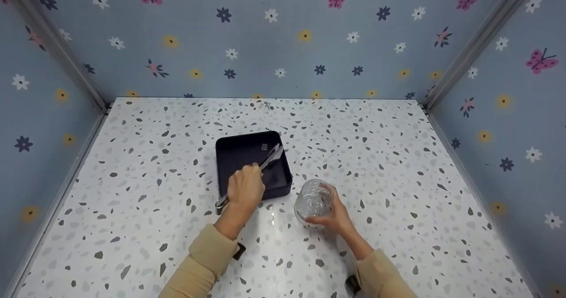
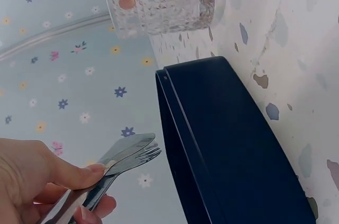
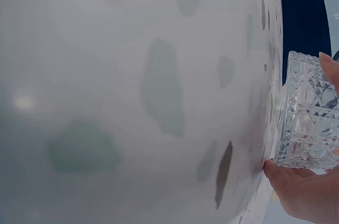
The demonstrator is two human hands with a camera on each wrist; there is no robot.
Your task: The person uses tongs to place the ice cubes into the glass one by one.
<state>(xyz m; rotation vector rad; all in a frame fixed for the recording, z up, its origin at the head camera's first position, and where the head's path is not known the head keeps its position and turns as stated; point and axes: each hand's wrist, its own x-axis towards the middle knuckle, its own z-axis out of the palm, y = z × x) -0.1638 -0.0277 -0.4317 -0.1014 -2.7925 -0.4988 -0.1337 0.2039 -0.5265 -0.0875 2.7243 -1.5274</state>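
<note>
My left hand (image 1: 246, 185) grips a metal fork (image 2: 135, 161) and a table knife (image 2: 124, 147) together, pinched between thumb and fingers in the left wrist view. Their upper ends slant over the right part of a dark navy square tray (image 1: 278, 192), and the handle ends stick out below the hand. To the right of the tray, my right hand (image 1: 338, 216) holds a clear cut-glass tumbler (image 1: 311, 200), thumb on the near side and fingers round the far side. In the right wrist view, the tumbler is close to the tabletop; whether it touches is hard to tell.
A white speckled tabletop (image 1: 376, 156) lies under everything. Blue panels (image 1: 256, 32) with flowers and butterflies enclose its back and both sides, joined by grey corner posts (image 1: 477, 46). A small pale square mark (image 1: 264, 147) shows inside the tray.
</note>
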